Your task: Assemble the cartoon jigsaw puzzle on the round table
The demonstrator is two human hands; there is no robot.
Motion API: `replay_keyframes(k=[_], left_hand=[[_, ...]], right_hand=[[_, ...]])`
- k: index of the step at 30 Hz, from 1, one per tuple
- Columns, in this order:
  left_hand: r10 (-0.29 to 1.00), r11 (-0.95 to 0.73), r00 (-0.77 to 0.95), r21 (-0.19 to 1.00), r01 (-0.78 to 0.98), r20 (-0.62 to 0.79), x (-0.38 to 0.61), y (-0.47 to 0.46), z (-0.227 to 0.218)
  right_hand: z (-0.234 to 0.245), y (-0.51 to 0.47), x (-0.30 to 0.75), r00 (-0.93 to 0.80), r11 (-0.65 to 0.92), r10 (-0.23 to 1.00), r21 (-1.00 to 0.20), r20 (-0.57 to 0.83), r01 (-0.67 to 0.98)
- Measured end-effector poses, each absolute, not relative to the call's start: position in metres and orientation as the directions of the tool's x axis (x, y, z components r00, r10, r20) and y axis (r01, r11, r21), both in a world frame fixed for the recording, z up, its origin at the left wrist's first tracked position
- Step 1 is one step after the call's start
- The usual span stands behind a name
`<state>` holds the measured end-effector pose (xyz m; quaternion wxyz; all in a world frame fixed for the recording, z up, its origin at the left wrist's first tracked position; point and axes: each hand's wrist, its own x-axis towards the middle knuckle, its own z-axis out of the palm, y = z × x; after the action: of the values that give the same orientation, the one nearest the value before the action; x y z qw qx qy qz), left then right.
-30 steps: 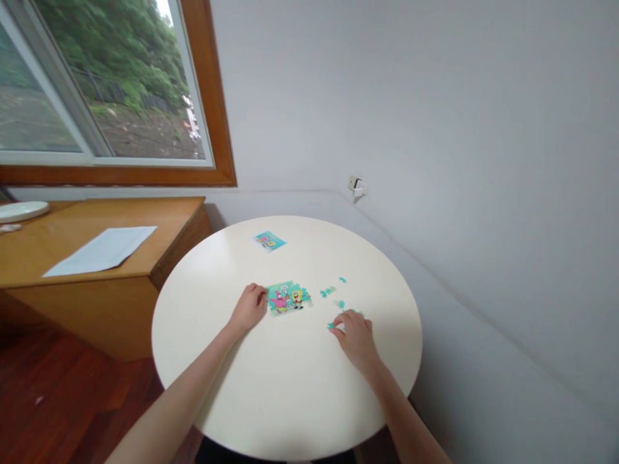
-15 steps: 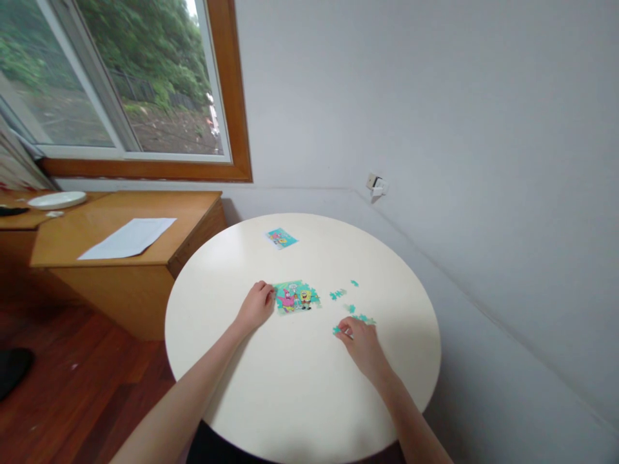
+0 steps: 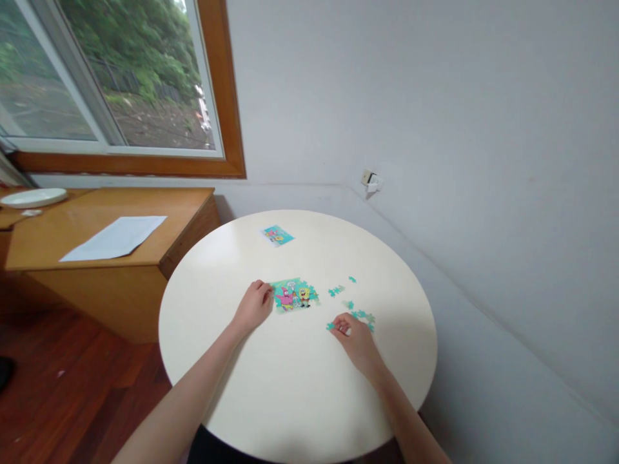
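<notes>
A partly joined jigsaw puzzle [image 3: 293, 296] with cartoon figures on a teal ground lies flat on the round white table [image 3: 290, 386]. At its left edge is my left hand [image 3: 255, 305], fingers curled and closed on the border; the fingertips are partly hidden. My right hand [image 3: 353, 335] pinches a small teal puzzle piece [image 3: 330, 326] between thumb and fingers, to the right of the puzzle and nearer to me. Several loose pieces [image 3: 362, 314] lie just beyond that hand, partly covered by it. More loose pieces [image 3: 335, 291] sit between them and the puzzle.
Toward the table's far side lies a small picture card [image 3: 277, 236] with the same cartoon figures. On the left, a wooden desk [image 3: 181, 209] bears a sheet of paper [image 3: 116, 238] and a white plate [image 3: 33, 197]. A wall socket with a plug [image 3: 371, 182] is beyond the table.
My right hand, with its puzzle piece, has shifted slightly left toward the puzzle. My left hand stays at the puzzle's edge. The whole view has turned a little to the right.
</notes>
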<state>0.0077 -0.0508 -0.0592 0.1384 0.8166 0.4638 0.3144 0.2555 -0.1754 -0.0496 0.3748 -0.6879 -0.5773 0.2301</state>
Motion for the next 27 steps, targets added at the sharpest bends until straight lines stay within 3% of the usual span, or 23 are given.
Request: replay_keyframes(k=[12,20,27], left_hand=[[0.874,-0.486,0.312,0.632,0.604,0.374,0.005,-0.048,-0.058],[0.901,-0.433,0.248,0.711,0.555,0.355,0.002,-0.043,-0.062],[0.911,-0.412,0.216,0.736,0.538,0.352,0.001,-0.042,-0.063]], right_hand=[[-0.037,-0.157,0.254,0.038,0.080,0.985,-0.648,0.166,0.757],[-0.029,-0.123,0.248,0.073,0.072,0.987,-0.796,0.144,0.601],[-0.043,-0.117,0.247,0.025,0.148,0.982,-0.840,0.188,0.522]])
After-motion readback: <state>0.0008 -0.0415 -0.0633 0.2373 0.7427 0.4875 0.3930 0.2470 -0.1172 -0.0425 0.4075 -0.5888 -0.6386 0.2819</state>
